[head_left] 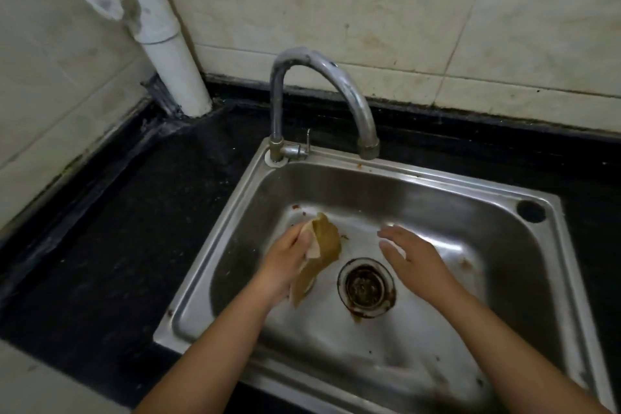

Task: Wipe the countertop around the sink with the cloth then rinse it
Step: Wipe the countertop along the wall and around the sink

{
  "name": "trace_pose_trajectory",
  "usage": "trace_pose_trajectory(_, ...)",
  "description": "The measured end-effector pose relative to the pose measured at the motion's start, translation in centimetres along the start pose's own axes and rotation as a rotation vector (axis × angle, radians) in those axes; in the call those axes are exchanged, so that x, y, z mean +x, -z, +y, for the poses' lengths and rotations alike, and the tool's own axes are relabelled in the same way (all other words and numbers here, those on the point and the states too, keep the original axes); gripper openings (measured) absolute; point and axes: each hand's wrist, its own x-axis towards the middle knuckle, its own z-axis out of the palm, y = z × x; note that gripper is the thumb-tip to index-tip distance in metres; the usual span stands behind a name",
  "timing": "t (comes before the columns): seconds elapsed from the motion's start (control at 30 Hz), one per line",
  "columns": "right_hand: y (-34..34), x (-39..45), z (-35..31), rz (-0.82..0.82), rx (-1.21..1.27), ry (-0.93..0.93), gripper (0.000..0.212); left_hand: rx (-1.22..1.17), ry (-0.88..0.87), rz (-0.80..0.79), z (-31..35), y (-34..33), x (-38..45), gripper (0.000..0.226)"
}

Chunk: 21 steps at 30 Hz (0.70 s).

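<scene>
A crumpled brownish-yellow cloth (321,254) hangs in my left hand (285,257), which grips it over the left part of the steel sink (437,178) basin. My right hand (413,255) hovers to the right of the cloth, fingers spread, holding nothing, just above the drain (366,287). The black speckled countertop (141,228) surrounds the sink. A curved metal faucet (322,94) rises at the sink's back left corner; its spout ends above the basin's far edge, and no water runs from it.
A white drain pipe (168,44) stands in the back left corner against stained tiled walls (403,10). The faucet's small lever (307,141) sits by its base. A round capped hole (531,211) marks the sink's right rim. Brown residue rings the drain.
</scene>
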Motion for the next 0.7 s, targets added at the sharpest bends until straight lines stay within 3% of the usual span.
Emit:
trace_pose_trajectory(0.17, -2.8, 1.2, -4.5, -0.136, 0.508, -0.142, 0.041, 0.091, -0.124, -0.134, 1.3, 4.5, 0.4, 0.015)
trace_pose_trajectory(0.23, -4.0, 1.6, -5.8, -0.208, 0.645, -0.146, 0.031, 0.115, -0.184, -0.203, 1.3, 6.1, 0.8, 0.016)
trace_pose_trajectory(0.33, -5.3, 2.0, -7.1, -0.233, 0.738, -0.106, 0.017, 0.166, -0.27, -0.166, 1.6, 7.7, 1.9, 0.011)
trace_pose_trajectory(0.47, -4.6, 2.0, -7.4, -0.078, 0.916, -0.232, 0.02, 0.317, -0.28, -0.061, 1.7, 7.5, 4.0, 0.028)
trace_pose_trajectory(0.7, 3.6, 2.8, -4.8, 0.348, 1.025, -0.333, 0.014, 0.524, -0.308, -0.037, 2.6, 6.5, 8.1, 0.017)
